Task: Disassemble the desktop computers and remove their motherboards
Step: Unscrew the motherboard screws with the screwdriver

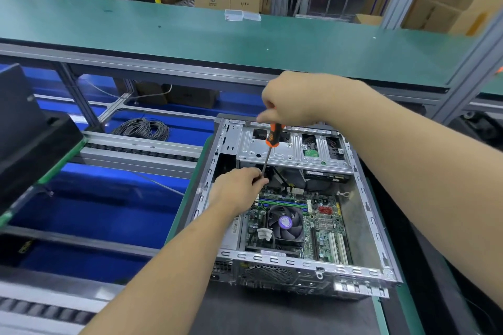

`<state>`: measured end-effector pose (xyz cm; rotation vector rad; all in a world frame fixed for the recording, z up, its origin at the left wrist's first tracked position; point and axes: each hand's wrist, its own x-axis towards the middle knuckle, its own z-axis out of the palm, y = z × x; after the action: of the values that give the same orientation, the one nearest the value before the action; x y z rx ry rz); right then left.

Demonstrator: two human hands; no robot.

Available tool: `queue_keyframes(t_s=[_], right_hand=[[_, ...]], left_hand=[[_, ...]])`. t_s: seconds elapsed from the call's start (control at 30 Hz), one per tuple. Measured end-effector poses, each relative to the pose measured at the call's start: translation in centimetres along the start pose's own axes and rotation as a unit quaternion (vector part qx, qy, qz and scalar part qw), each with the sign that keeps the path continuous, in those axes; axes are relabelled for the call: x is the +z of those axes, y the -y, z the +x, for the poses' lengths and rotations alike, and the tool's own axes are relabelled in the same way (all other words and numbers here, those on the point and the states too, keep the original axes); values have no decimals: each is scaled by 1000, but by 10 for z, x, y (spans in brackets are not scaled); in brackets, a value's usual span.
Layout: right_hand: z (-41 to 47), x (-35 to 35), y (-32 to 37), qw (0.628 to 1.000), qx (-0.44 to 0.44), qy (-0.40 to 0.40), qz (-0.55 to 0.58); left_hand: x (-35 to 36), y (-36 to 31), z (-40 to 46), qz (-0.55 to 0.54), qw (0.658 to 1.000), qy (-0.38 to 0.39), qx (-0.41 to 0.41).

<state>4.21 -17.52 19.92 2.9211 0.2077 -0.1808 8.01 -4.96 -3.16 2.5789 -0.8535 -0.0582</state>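
Open desktop computer case (pixel 362 272) lying on the dark mat of the desk (pixel 272 313), motherboard (pixel 324 228) seated inside beside the fan (pixel 285 223). Right hand (pixel 296 99) curled round the orange handle of a screwdriver (pixel 268 153), held tilted. Left hand (pixel 239 187) pinching the shaft low down, near the drive cage (pixel 294 151). Coiled cable (pixel 143 129) lying well apart, left.

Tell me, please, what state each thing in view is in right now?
Computer case: side open, lying flat.
Motherboard: in the case, not removed.
Screwdriver: tilted, tip down inside the case.
Right hand: grips the screwdriver handle.
Left hand: pinches the screwdriver shaft.
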Motion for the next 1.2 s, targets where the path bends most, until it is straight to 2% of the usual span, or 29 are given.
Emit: queue_keyframes(t_s=[0.1,0.2,0.3,0.37,0.43,0.57,0.7,0.8,0.93,1.07,1.17,1.2], right_hand=[[-1,4,-3,998,-37,17,45],[-2,0,-3,999,25,0,25],[-1,2,-7,998,-32,-1,48],[-1,0,-5,997,-31,11,73],[0,1,-4,999,14,5,46],[1,5,-7,998,-39,7,58],[0,0,-8,999,15,0,38],[1,0,-9,997,-32,2,64],[0,-4,-5,999,26,3,35],[-1,-3,-7,997,-31,-1,65],[-2,-5,-4,999,19,-2,48],[-1,-3,-5,999,11,-7,48]], left_hand=[[0,1,0,-10,1000,-10,-2],[0,1,0,-8,1000,-13,-1],[0,0,0,-10,1000,-13,-5],[1,1,0,-8,1000,-13,-7],[1,0,0,-1,1000,-11,-8],[1,1,0,-2,1000,-11,-6],[1,0,0,2,1000,-9,-9],[1,0,0,-5,1000,-9,-12],[1,-1,0,-4,1000,-8,-12],[-1,-1,0,-5,1000,-7,-16],[0,-1,0,2,1000,-10,-15],[0,-1,0,3,1000,-9,-14]])
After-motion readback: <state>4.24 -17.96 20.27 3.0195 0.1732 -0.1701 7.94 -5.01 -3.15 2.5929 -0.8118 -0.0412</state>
